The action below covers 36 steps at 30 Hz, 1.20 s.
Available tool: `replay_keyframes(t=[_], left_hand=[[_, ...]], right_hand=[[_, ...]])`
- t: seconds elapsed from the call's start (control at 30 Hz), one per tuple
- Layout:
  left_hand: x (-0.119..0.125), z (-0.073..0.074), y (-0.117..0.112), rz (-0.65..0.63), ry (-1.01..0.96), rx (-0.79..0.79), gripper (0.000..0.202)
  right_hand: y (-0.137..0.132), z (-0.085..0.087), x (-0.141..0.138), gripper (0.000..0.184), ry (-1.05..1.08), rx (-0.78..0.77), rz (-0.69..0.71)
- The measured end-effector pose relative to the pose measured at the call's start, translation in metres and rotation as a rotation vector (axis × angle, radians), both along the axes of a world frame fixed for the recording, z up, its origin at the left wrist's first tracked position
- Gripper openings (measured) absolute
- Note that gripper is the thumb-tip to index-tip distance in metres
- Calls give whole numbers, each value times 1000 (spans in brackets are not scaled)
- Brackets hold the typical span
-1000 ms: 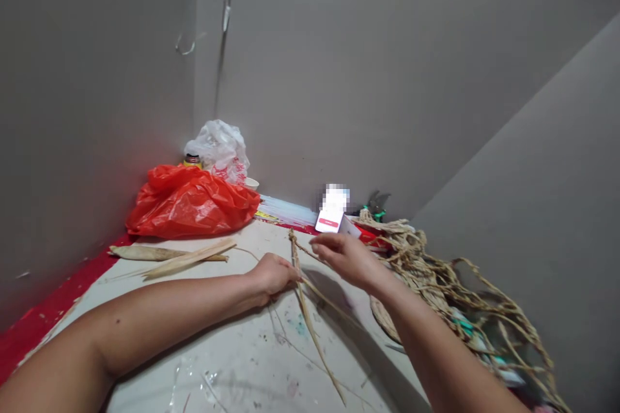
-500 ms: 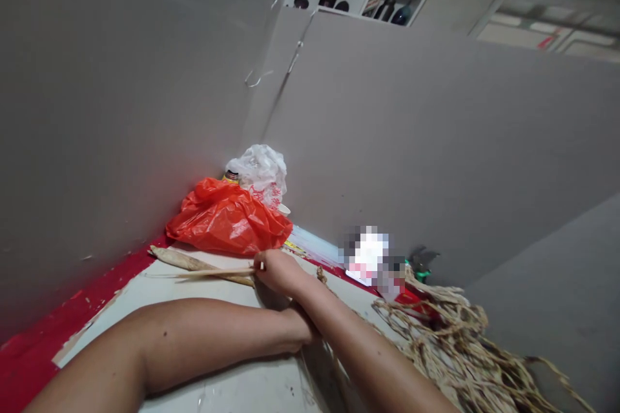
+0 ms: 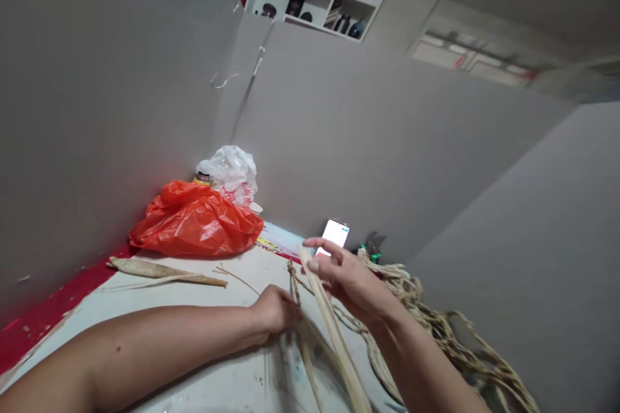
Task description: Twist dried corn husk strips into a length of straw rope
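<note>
My right hand (image 3: 349, 277) is closed on a long pale dried leaf strip (image 3: 336, 339) that slants down toward the bottom edge. My left hand (image 3: 274, 313) rests on the table with its fingers pinched on the twisted straw strands (image 3: 293, 281) beside that strip. A pile of braided straw rope (image 3: 436, 335) lies just right of my right arm. More dried leaf strips (image 3: 159, 271) lie to the left on the table.
A red plastic bag (image 3: 196, 219) and a white plastic bag (image 3: 231, 171) sit in the corner by the grey walls. A phone (image 3: 334, 232) stands behind my right hand, with green-handled pliers (image 3: 371, 250) beside it. A wall shelf (image 3: 310, 3) hangs high up.
My right hand has come back from the leaf strips at the left with one strip in it, and holds it over the twisted strands. The camera has tilted.
</note>
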<state>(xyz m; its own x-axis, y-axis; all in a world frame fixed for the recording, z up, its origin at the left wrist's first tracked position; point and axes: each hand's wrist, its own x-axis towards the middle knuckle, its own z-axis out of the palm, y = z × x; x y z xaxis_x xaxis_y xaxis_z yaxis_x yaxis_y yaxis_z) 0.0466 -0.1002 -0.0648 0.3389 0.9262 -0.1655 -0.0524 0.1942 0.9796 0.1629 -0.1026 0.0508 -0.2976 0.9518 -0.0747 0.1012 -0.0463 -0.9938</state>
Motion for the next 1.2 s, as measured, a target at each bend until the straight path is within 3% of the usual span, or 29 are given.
replay_keyframes(t=[0.07,0.17,0.3,0.4,0.57,0.73,0.83,1.2], left_hand=[[-1,3,-2,-3,14,-38,14],[-3,7,-6,-2,65,-78,12],[-6,11,-8,44,97,-78,10],[-6,9,-7,65,96,-29,10],[-5,0,-5,90,185,129,13],[-2,-8,-5,82,209,166,16],[-2,-11,-4,80,190,198,16],[-2,-5,-8,66,177,189,17]], right_hand=[[-21,-15,15,45,-109,-80,4],[-43,-46,23,28,-266,-122,-89],[-51,-83,16,17,-334,-86,-201],[-51,-98,7,14,-318,-64,-238],[-56,-102,-2,23,-248,-46,-261],[-58,-98,-1,31,-106,-171,-155],[-58,-97,-2,31,-31,-210,-177],[-59,-98,-8,29,-48,-142,-211]])
